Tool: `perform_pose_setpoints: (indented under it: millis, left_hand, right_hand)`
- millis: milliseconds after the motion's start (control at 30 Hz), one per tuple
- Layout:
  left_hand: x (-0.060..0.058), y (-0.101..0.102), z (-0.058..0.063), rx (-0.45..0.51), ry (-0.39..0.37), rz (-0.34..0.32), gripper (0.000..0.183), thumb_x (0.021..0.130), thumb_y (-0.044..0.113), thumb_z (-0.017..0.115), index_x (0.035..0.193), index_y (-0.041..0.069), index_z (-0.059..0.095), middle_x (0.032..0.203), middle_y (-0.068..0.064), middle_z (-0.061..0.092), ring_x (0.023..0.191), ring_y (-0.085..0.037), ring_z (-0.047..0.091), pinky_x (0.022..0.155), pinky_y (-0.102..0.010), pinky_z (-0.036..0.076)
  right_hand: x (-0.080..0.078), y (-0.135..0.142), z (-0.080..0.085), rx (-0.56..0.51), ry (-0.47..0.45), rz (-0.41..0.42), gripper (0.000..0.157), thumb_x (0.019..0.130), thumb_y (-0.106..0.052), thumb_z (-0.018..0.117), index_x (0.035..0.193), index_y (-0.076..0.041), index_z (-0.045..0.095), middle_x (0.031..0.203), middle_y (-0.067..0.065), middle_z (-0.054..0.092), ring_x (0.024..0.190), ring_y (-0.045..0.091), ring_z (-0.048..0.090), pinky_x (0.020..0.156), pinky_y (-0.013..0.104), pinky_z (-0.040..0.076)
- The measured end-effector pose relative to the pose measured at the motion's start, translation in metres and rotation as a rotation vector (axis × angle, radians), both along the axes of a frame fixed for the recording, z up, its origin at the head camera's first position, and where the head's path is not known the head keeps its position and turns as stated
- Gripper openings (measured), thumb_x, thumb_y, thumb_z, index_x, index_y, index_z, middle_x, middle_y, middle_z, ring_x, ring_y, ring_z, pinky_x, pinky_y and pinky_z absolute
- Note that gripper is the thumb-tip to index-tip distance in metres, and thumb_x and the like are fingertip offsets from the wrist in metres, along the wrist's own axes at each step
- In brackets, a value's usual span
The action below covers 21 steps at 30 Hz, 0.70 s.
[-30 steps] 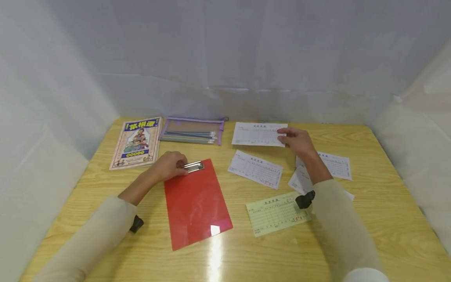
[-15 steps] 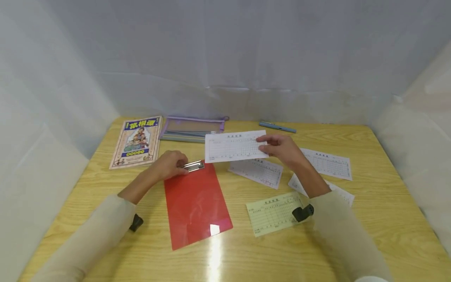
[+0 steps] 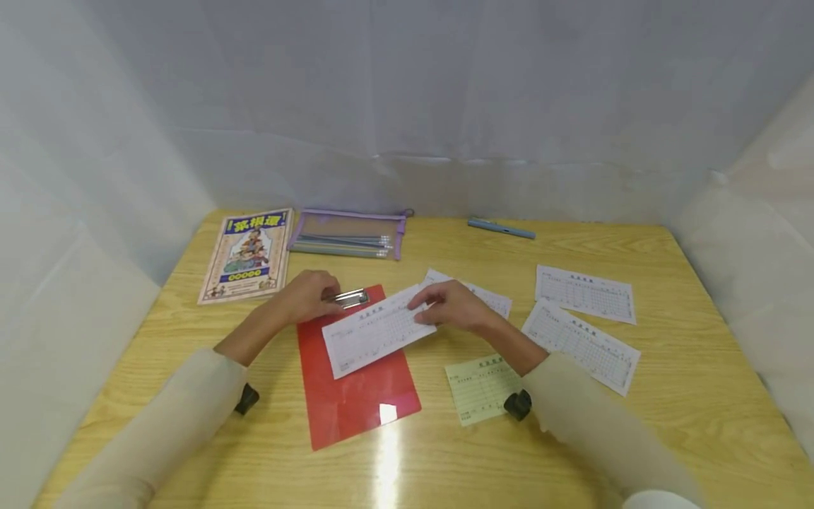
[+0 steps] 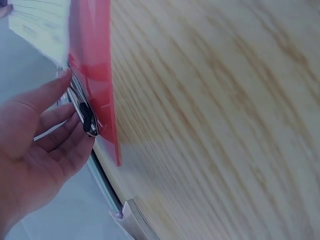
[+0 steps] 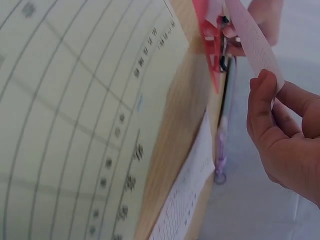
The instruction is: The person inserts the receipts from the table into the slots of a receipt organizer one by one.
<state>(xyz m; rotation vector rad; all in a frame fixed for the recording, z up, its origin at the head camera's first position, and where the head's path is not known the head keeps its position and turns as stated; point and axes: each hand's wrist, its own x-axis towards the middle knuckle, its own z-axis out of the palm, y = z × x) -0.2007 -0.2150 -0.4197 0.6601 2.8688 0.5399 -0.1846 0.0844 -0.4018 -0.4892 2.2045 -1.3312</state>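
Left fingers pinch shiny metal clip of glossy clipboard; right fingers pinch thin paper rectangle.

Looks like glossy, smooth red plastic on the clipboard under the left hand; gleams as smooth metal at the clip in its grasp. Looks like thin, matt paper for the held slip in the right hand and the 2 white slips to its right. Shows smooth, light-reflecting wood grain on the table below both hands, and matt cloth on the sleeves behind them.
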Motion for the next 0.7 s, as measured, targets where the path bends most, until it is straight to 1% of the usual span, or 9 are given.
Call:
perform_pose_setpoints:
  millis: [100, 233, 367, 467, 567, 700]
  left_hand:
    - [0.0, 0.002, 0.001, -0.028, -0.015, 0.001, 0.025, 0.078, 0.022, 0.077, 0.089, 0.003, 0.067, 0.079, -0.008, 0.062, 0.072, -0.017, 0.052, 0.068, -0.032, 0.044]
    - [0.001, 0.003, 0.003, -0.052, -0.026, -0.001, 0.021, 0.079, 0.02, 0.076, 0.089, 0.003, 0.067, 0.081, -0.007, 0.062, 0.073, -0.017, 0.053, 0.069, -0.034, 0.046]
    - [0.002, 0.002, 0.002, -0.058, -0.03, -0.008, 0.021, 0.08, 0.019, 0.075, 0.089, 0.003, 0.067, 0.081, -0.006, 0.063, 0.072, -0.017, 0.053, 0.068, -0.033, 0.046]
    - [0.002, 0.001, 0.002, -0.063, -0.015, -0.034, 0.019, 0.079, 0.019, 0.076, 0.087, 0.004, 0.066, 0.077, -0.005, 0.061, 0.07, -0.016, 0.051, 0.065, -0.03, 0.044]
    - [0.001, 0.003, 0.002, -0.081, 0.001, -0.065, 0.016, 0.079, 0.018, 0.076, 0.082, 0.006, 0.066, 0.073, -0.003, 0.06, 0.067, -0.014, 0.05, 0.063, -0.028, 0.043]
    - [-0.001, 0.007, 0.005, -0.121, 0.022, -0.097, 0.012, 0.078, 0.015, 0.076, 0.078, 0.008, 0.066, 0.071, -0.001, 0.062, 0.066, -0.013, 0.054, 0.066, -0.03, 0.048]
  right_hand:
    - [0.0, -0.013, -0.007, 0.058, 0.022, -0.006, 0.018, 0.083, -0.009, 0.07, 0.101, -0.007, 0.071, 0.101, 0.009, 0.069, 0.083, 0.011, 0.059, 0.07, 0.022, 0.047]
    - [-0.002, -0.032, -0.017, 0.143, 0.015, -0.018, 0.015, 0.081, -0.012, 0.072, 0.095, -0.014, 0.073, 0.103, 0.002, 0.068, 0.091, 0.014, 0.055, 0.073, 0.021, 0.043]
    - [-0.004, -0.048, -0.023, 0.184, 0.051, -0.011, 0.014, 0.078, -0.014, 0.075, 0.093, -0.014, 0.074, 0.091, 0.003, 0.066, 0.085, 0.014, 0.052, 0.07, 0.021, 0.041]
    - [-0.005, -0.055, -0.025, 0.213, 0.09, -0.009, 0.015, 0.077, -0.014, 0.076, 0.092, -0.014, 0.074, 0.083, 0.002, 0.064, 0.08, 0.013, 0.05, 0.069, 0.02, 0.041]
    - [-0.006, -0.06, -0.024, 0.235, 0.099, -0.008, 0.015, 0.077, -0.013, 0.076, 0.092, -0.014, 0.073, 0.08, 0.001, 0.062, 0.078, 0.012, 0.05, 0.068, 0.02, 0.041]
    - [-0.008, -0.064, -0.021, 0.248, 0.091, -0.008, 0.015, 0.079, -0.012, 0.075, 0.093, -0.013, 0.072, 0.077, 0.0, 0.058, 0.075, 0.013, 0.049, 0.064, 0.019, 0.04]
